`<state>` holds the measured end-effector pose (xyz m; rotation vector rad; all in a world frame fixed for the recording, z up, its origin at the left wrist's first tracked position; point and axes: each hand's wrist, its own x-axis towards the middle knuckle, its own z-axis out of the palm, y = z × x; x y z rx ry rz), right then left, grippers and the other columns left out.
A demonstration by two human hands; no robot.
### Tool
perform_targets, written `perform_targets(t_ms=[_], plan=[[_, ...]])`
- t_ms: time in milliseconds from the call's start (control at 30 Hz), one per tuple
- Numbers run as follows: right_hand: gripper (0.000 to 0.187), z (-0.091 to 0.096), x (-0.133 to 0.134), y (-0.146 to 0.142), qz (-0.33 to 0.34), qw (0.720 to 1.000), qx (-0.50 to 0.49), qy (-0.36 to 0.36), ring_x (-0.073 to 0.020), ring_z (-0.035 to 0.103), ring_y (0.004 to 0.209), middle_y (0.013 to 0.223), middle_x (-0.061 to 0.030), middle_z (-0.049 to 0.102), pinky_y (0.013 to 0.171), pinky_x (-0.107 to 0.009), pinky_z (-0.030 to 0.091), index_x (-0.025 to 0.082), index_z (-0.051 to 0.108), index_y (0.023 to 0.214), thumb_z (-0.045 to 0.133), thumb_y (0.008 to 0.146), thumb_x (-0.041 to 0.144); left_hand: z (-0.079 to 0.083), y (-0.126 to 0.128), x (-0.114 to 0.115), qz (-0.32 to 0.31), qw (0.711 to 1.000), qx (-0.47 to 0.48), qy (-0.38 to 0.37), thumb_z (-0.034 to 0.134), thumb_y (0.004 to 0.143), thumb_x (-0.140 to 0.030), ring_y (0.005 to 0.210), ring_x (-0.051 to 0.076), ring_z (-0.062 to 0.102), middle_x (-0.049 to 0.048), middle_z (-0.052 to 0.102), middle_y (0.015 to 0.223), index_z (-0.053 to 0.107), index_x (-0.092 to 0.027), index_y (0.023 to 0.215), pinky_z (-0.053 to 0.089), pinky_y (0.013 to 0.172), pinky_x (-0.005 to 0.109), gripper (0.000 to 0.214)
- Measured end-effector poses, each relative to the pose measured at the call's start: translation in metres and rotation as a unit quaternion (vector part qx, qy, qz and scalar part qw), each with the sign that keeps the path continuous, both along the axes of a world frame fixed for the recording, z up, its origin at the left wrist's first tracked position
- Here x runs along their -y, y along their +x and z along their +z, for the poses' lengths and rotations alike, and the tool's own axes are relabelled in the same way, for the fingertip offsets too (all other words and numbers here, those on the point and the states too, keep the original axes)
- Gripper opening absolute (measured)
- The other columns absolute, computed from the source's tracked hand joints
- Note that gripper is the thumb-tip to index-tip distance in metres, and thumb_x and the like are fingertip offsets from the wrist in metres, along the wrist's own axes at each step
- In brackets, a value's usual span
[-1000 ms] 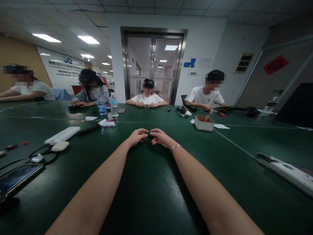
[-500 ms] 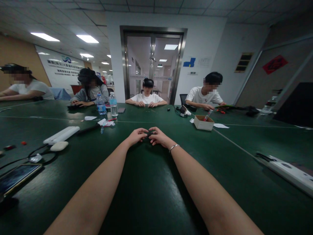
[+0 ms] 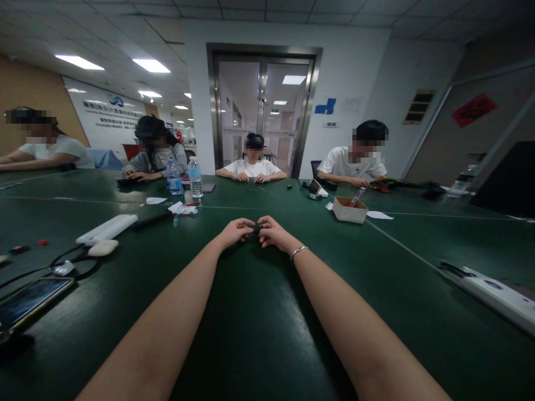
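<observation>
Both arms reach forward over the dark green table. Between my fingertips is a small black object, too small and dark to name. My left hand curls around its left side, with thumb and fingers closed on it. From the right, my right hand pinches the same object, and a silver bracelet circles that wrist. The fingers of both hands almost meet and partly hide the object.
Left are a phone, a white power strip and a pale rounded object. Water bottles stand farther back. To the right are a small box and another power strip. Several people sit around the table, one person opposite.
The view has shifted very slightly. My right hand sits a touch farther right, with a slightly wider gap between the fingertips around the small black object.
</observation>
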<state>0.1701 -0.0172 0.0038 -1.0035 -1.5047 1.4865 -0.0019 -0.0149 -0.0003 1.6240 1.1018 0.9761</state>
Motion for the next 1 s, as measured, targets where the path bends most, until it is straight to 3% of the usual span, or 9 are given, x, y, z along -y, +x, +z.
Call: perform_targets(t_ms=[100, 267, 1000], plan=[[0.016, -0.0007, -0.0008, 0.0, 0.001, 1.0, 0.01, -0.012, -0.0059, 0.049, 0.036, 0.061, 0.005, 0.052, 0.033, -0.015, 0.045, 0.019, 0.043, 0.089, 0.055, 0.08, 0.02, -0.001, 0.0, -0.001, -0.003, 1.0, 0.005, -0.001, 0.062, 0.066, -0.025, 0.06, 0.01, 0.049, -0.0005, 0.052, 0.067, 0.059, -0.016, 0.096, 0.039, 0.048, 0.019, 0.032], [0.024, -0.0002, -0.0009, 0.0001, 0.002, 1.0, -0.001, -0.013, -0.0068, 0.052, 0.041, 0.064, 0.0048, 0.052, 0.037, -0.018, 0.05, 0.02, 0.044, 0.094, 0.059, 0.076, 0.014, -0.0015, 0.0003, -0.0012, 0.005, 1.0, 0.007, -0.005, 0.064, 0.065, -0.024, 0.06, 0.01, 0.05, -0.0001, 0.053, 0.066, 0.06, -0.015, 0.095, 0.039, 0.049, 0.019, 0.031], [0.015, 0.0008, -0.0007, -0.0012, -0.002, 0.999, -0.01, -0.03, -0.0079, 0.051, 0.04, 0.063, 0.0038, 0.051, 0.035, -0.02, 0.05, 0.019, 0.044, 0.087, 0.056, 0.08, 0.016, -0.0003, -0.0006, -0.0008, -0.002, 1.0, 0.0, 0.0, 0.064, 0.065, -0.027, 0.061, 0.01, 0.05, 0.0007, 0.055, 0.068, 0.061, -0.016, 0.095, 0.039, 0.049, 0.019, 0.032]])
